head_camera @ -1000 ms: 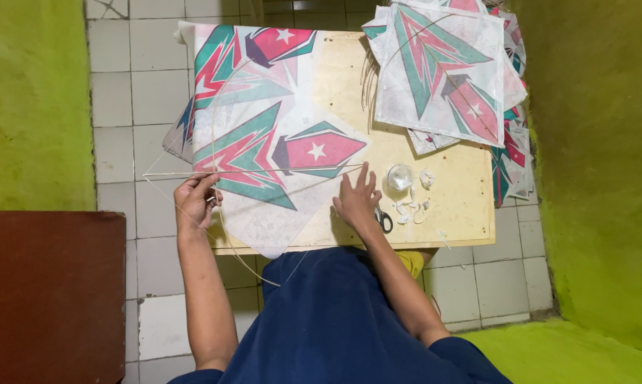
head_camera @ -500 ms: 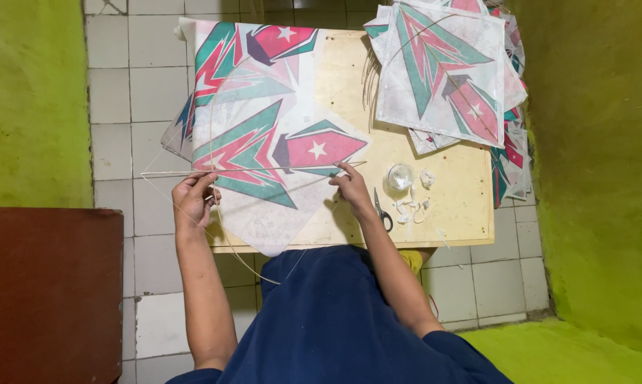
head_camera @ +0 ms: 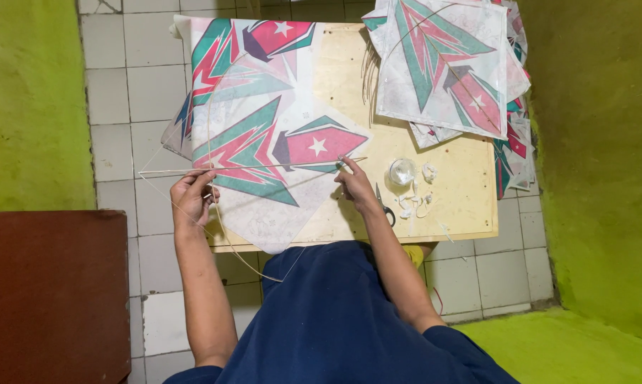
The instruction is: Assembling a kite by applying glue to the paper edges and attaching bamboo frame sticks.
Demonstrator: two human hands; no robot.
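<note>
Nearest the camera: the person's lap in dark blue cloth (head_camera: 342,320), both bare forearms reaching away from it toward a low board.

Left hand (head_camera: 191,199): fingers curled closed around a thin, pale stick (head_camera: 250,168), gripping near its left end. The stick runs almost level across the work, its left tip jutting past the hand over the floor tiles. Right hand (head_camera: 355,186): fingers narrow, tips pinched on the stick near its right end. A second thin sliver (head_camera: 225,235) bows in a curve from the left hand down past the board's near edge toward the lap.

Under the stick lies a kite sheet (head_camera: 264,142): thin, slightly crinkled paper, diamond-shaped, printed with angular teal, pink and red shapes and white stars. Its near corner hangs over the board's front edge; its left corner overhangs the tiles.

The board (head_camera: 463,206) is flat pale wood, rectangular, bare on its right near part. Just right of the right hand: small black-handled scissors (head_camera: 386,208), a clear round lump (head_camera: 402,171), white scraps (head_camera: 417,206).

Far right corner: a stack of finished kites (head_camera: 449,64), same print, spilling over the board's right edge.

Surround: grey-white floor tiles (head_camera: 111,85), green matting (head_camera: 29,99) left and right, a dark brown panel (head_camera: 51,291) at near left.
</note>
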